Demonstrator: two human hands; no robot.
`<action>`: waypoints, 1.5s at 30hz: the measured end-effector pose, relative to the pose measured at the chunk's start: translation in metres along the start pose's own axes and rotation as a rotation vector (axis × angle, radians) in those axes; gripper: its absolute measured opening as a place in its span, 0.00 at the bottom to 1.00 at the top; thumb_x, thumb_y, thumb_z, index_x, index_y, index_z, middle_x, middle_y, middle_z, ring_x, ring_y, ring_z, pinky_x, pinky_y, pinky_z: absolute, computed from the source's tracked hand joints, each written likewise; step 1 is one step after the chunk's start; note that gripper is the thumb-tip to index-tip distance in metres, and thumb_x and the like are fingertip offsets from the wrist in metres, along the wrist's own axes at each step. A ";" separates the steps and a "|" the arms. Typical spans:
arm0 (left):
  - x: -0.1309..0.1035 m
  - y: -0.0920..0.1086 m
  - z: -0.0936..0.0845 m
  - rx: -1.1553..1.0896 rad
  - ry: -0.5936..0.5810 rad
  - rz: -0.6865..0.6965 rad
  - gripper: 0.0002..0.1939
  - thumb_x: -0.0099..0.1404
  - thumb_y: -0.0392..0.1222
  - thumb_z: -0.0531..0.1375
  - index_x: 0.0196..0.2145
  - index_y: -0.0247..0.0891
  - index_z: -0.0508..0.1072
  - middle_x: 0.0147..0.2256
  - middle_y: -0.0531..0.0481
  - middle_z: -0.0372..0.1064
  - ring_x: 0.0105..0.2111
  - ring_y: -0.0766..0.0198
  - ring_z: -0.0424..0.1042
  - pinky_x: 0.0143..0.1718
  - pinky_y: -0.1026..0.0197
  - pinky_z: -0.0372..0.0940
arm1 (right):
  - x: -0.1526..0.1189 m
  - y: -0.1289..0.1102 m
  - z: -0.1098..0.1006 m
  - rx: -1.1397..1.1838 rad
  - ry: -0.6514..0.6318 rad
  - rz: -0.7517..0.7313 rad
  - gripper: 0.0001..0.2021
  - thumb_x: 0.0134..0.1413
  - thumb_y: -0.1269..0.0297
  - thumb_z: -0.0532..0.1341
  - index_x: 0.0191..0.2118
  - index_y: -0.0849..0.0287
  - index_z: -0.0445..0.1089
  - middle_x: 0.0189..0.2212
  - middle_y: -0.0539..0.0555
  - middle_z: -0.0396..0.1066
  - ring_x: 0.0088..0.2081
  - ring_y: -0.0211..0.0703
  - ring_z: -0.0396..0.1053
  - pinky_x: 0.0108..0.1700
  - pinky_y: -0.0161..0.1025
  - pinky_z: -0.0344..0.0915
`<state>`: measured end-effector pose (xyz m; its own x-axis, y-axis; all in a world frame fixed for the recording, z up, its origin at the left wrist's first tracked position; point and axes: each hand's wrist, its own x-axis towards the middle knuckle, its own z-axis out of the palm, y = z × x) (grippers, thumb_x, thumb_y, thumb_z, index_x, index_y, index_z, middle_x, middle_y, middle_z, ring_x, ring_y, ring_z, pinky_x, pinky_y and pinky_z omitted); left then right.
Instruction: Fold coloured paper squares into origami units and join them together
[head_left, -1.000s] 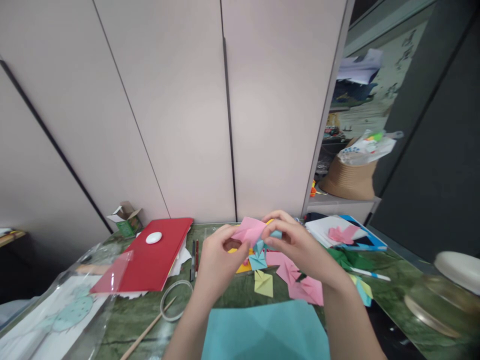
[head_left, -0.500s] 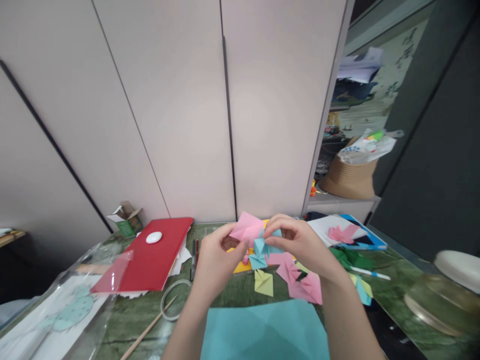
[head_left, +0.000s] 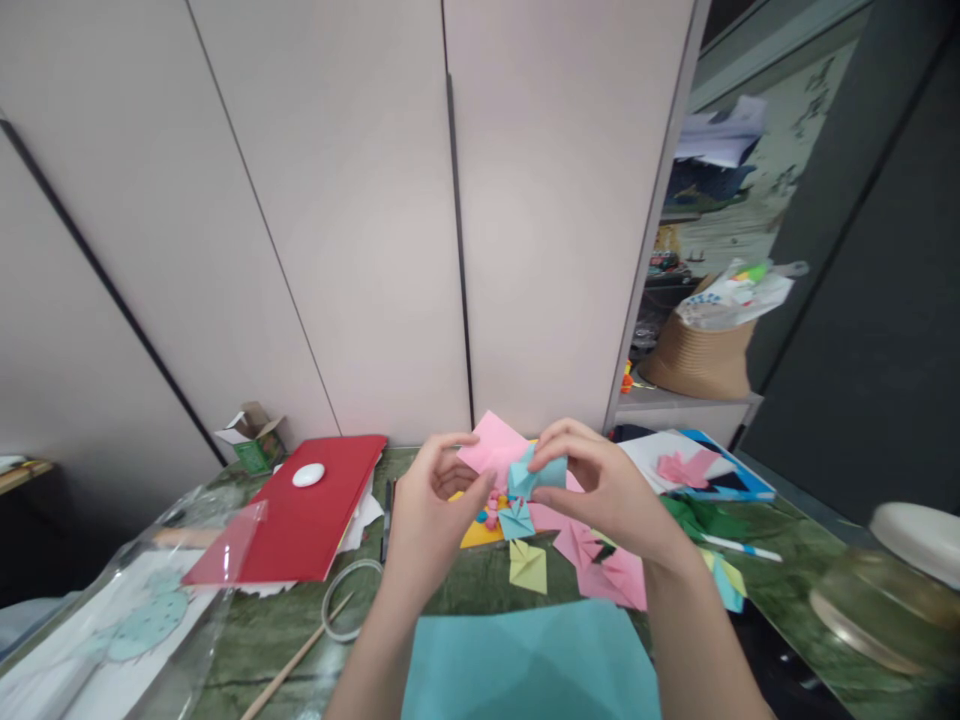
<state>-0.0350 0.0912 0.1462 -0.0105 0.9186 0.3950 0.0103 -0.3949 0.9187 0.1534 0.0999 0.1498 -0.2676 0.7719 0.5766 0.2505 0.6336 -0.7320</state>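
Pale doors (head_left: 360,220) stand behind the table (head_left: 469,582); above it, towards the far edge, left fingers (head_left: 454,440) pinch pink paper (head_left: 491,438), right fingers (head_left: 561,443) grip blue paper (head_left: 552,473): light pressure and matched edges should keep both crisp.

The pink folded paper (head_left: 495,442) tilts upright in the left hand (head_left: 433,495), one corner pointing up. The light-blue folded paper (head_left: 523,477) — creased, its outer end curving — is pinched in the right hand (head_left: 604,485), overlapping the pink paper's lower right edge.
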 end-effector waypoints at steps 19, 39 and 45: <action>-0.004 0.001 0.005 0.042 0.081 0.042 0.04 0.56 0.38 0.63 0.31 0.38 0.77 0.30 0.50 0.76 0.30 0.67 0.73 0.33 0.69 0.68 | 0.000 -0.012 0.010 0.111 -0.004 -0.036 0.16 0.41 0.84 0.55 0.33 0.54 0.65 0.34 0.49 0.57 0.35 0.38 0.62 0.35 0.35 0.59; -0.002 -0.002 0.013 -0.489 0.043 -0.212 0.09 0.50 0.37 0.68 0.31 0.36 0.77 0.30 0.53 0.74 0.26 0.71 0.73 0.31 0.69 0.70 | 0.000 -0.009 0.010 0.048 0.041 -0.099 0.10 0.46 0.79 0.60 0.30 0.56 0.69 0.38 0.52 0.63 0.39 0.40 0.67 0.41 0.38 0.66; -0.002 -0.004 0.014 -0.479 0.124 -0.166 0.09 0.49 0.37 0.69 0.30 0.35 0.77 0.26 0.53 0.73 0.26 0.70 0.73 0.31 0.69 0.71 | 0.005 -0.003 0.013 -0.176 0.226 -0.284 0.09 0.51 0.76 0.60 0.33 0.53 0.71 0.39 0.53 0.71 0.43 0.44 0.68 0.44 0.44 0.65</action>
<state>-0.0208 0.0911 0.1416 -0.0922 0.9724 0.2146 -0.4596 -0.2327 0.8571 0.1397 0.1010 0.1502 -0.1424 0.5438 0.8270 0.3570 0.8075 -0.4696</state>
